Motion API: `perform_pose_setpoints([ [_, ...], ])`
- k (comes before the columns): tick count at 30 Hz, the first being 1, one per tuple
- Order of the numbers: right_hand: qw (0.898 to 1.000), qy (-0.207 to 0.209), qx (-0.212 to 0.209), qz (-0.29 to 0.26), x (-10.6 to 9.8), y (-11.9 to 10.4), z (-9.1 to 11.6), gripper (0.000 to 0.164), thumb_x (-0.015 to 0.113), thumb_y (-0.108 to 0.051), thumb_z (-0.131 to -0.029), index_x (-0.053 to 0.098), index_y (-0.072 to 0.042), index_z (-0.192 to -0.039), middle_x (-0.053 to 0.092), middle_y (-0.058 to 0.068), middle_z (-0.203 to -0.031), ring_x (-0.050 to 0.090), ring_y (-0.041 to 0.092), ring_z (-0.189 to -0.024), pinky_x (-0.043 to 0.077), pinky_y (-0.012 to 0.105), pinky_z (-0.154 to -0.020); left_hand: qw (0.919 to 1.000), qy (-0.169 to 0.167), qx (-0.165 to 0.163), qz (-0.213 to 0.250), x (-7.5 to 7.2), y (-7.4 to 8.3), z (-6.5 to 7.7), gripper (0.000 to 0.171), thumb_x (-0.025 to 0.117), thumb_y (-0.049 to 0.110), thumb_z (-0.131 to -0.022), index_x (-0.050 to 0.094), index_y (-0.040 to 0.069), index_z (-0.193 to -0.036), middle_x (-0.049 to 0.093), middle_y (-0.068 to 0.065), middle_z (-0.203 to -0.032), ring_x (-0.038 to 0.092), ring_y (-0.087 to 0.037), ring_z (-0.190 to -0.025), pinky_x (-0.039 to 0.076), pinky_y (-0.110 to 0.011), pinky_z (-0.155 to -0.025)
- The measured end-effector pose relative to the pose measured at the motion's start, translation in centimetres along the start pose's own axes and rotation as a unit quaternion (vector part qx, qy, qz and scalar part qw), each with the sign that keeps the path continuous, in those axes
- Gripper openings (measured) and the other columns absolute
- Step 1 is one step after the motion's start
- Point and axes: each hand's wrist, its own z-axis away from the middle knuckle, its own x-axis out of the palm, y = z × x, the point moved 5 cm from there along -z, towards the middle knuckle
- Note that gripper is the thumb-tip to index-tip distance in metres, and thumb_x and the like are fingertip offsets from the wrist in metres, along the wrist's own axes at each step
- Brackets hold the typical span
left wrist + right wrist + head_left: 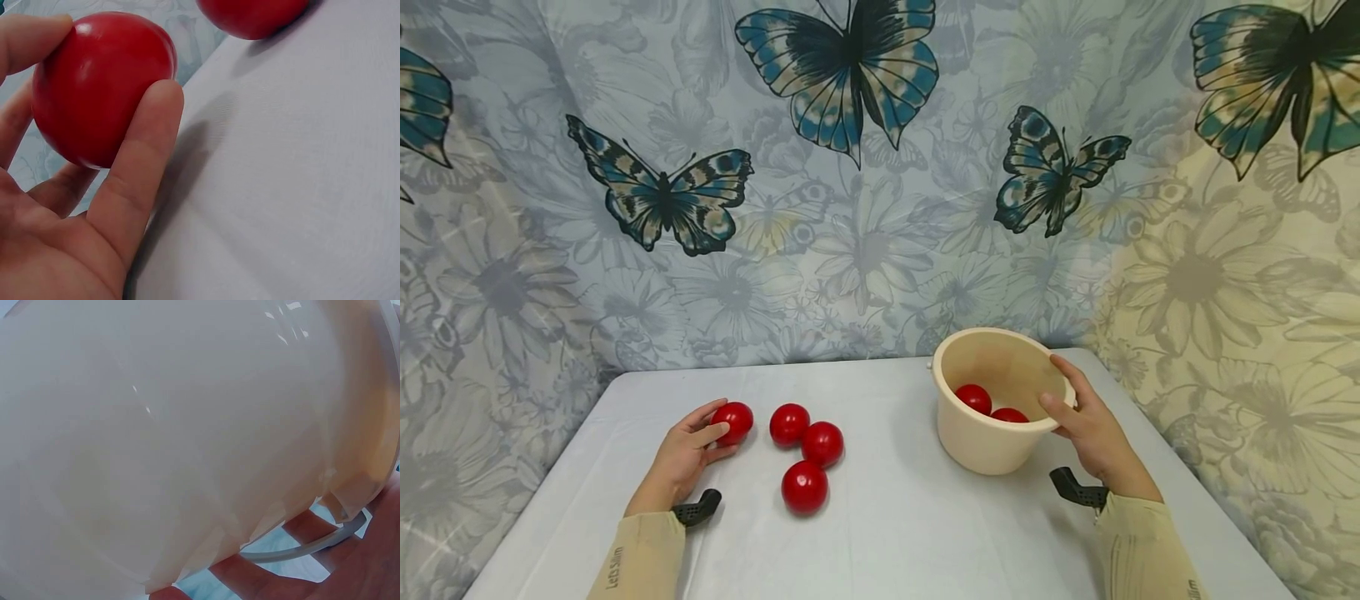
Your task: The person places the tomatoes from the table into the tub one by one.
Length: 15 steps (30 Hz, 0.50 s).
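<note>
In my left hand [681,458] is a glossy red ball [94,81], held between the thumb and fingertips at the left of the table. Right of it on the white cloth lie three more red balls, a far one [789,425], a middle one [823,443] and a nearer one [805,487]. A cream bucket [988,446], tilted toward me, stands at the right. My right hand [1097,429] grips its right rim, thumb inside and fingers outside. Two red balls [973,398] show inside. The right wrist view has the bucket's wall and a thin grey handle [300,550].
The white-covered table [895,542] ends at a back edge against a butterfly-printed cloth [865,250]. Bare tabletop lies between the loose balls and the bucket. Black wrist mounts [700,507] sit on both forearms.
</note>
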Motion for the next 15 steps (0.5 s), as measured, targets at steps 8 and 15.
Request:
perform_pose_setpoints([
  [8,1.0,-0.002,-0.004,0.0,0.0,0.1,0.0,0.069,0.052,-0.018,-0.105,0.011,-0.017,-0.161,0.009,0.024,-0.159,0.04,0.043,-0.129,0.052,0.021,-0.084,0.9993,0.008,0.0,0.036,0.1,0.6,0.3,0.062,0.068,0.011,-0.096,0.039,0.004,-0.151,0.039,-0.014,-0.143,0.059,-0.018,-0.11,0.055,-0.046,-0.089],
  [15,1.0,-0.003,-0.007,0.001,0.0,-0.1,0.0,0.07,0.052,-0.018,-0.105,0.011,-0.017,-0.161,0.008,0.024,-0.159,0.048,0.026,-0.123,0.052,0.021,-0.084,0.9993,0.002,0.002,0.038,0.9,1.8,0.5,0.064,0.067,0.017,-0.098,0.036,0.007,-0.153,0.036,-0.013,-0.148,0.051,-0.025,-0.12,0.054,-0.044,-0.092],
])
